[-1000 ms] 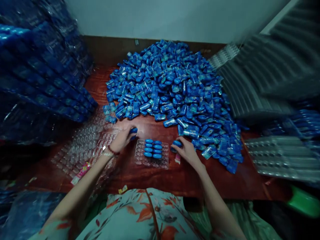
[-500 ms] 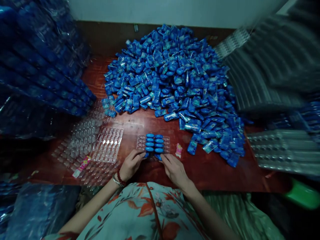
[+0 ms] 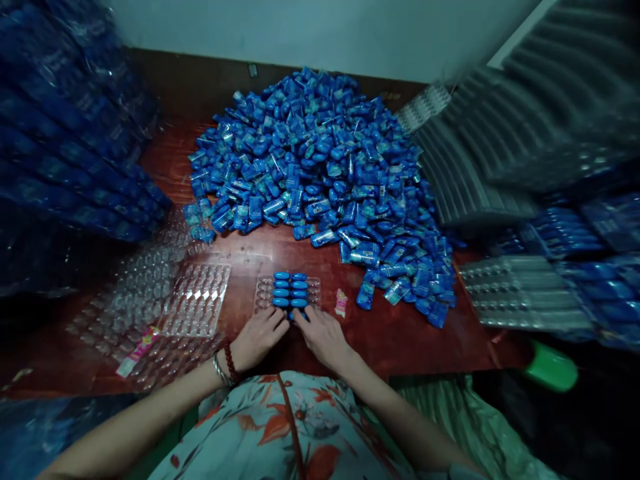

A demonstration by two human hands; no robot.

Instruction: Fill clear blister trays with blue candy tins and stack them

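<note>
Head view: left hand (image 3: 257, 335) and right hand (image 3: 321, 335) are resting loosely open, fingertips pressing the near edge of a clear blister tray (image 3: 287, 295) carrying two columns of glossy blue capsules (image 3: 291, 289) on the red-brown table (image 3: 390, 340).

Blue packets (image 3: 320, 160) heap on a reddish-brown counter (image 3: 400, 340); trays (image 3: 195, 300) are clear, the scrap (image 3: 341, 302) pink, the dress (image 3: 280, 433) teal with orange flowers.
</note>
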